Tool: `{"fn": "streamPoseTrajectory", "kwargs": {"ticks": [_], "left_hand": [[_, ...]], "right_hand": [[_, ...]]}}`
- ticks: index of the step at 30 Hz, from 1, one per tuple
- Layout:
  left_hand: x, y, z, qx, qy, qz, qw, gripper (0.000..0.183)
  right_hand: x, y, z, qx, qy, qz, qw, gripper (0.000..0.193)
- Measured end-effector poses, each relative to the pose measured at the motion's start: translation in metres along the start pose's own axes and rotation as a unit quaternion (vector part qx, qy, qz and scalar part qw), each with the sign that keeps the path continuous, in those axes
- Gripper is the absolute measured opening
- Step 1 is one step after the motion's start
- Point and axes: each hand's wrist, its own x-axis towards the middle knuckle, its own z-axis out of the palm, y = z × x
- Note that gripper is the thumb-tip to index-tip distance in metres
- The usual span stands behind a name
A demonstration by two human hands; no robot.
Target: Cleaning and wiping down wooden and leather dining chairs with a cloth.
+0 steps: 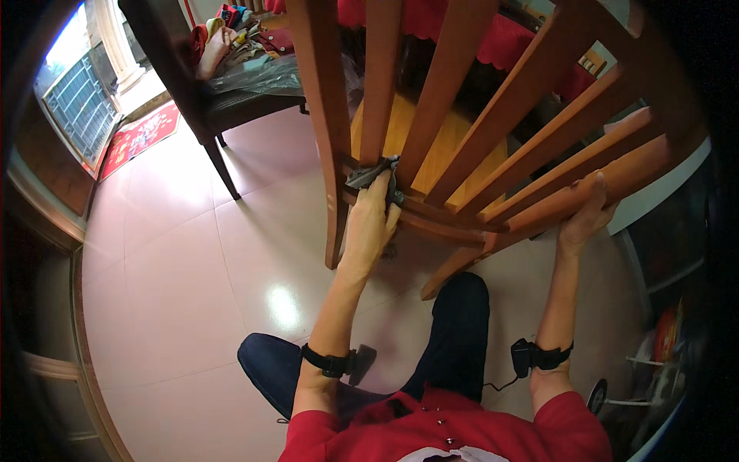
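Note:
In front of me stands a brown wooden chair (454,219) with its slatted back facing me. My left hand (371,212) is closed on a dark grey cloth (394,189), pressed against the lower rail of the backrest near the left post. Some of the cloth shows above and beside the fingers. On the right, my right hand (586,219) grips the chair's right back post (616,175), with the thumb on top and the other fingers partly hidden beneath. Between the slats the yellowish wooden seat (469,138) is visible.
At the upper left, a dark chair (208,115) carries a pile of clothes (246,42) and clear plastic. A red mat (142,138) lies by the doorway. Behind the slatted chair is a red tablecloth (504,42). A wire rack (647,393) stands at lower right.

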Motion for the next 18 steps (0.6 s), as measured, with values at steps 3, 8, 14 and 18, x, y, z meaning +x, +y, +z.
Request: {"fn": "streamPoseTrajectory", "kwargs": {"ticks": [3, 8, 14, 18], "left_hand": [[-0.008, -0.003, 0.004, -0.027, 0.041, 0.001, 0.999, 0.047], [-0.021, -0.004, 0.011, -0.069, 0.105, -0.018, 0.992, 0.042], [-0.038, -0.013, 0.003, -0.194, 0.223, -0.112, 0.949, 0.035], [0.001, -0.007, -0.016, -0.175, 0.238, -0.063, 0.953, 0.041]], "right_hand": [[0.0, 0.001, 0.001, -0.006, -0.013, -0.013, 1.0, 0.059], [-0.001, 0.003, 0.002, 0.001, -0.006, -0.01, 1.0, 0.062], [-0.001, -0.001, 0.002, 0.018, 0.006, 0.018, 1.0, 0.058], [-0.002, -0.004, 0.0, 0.0, -0.002, 0.034, 0.999, 0.062]]}}
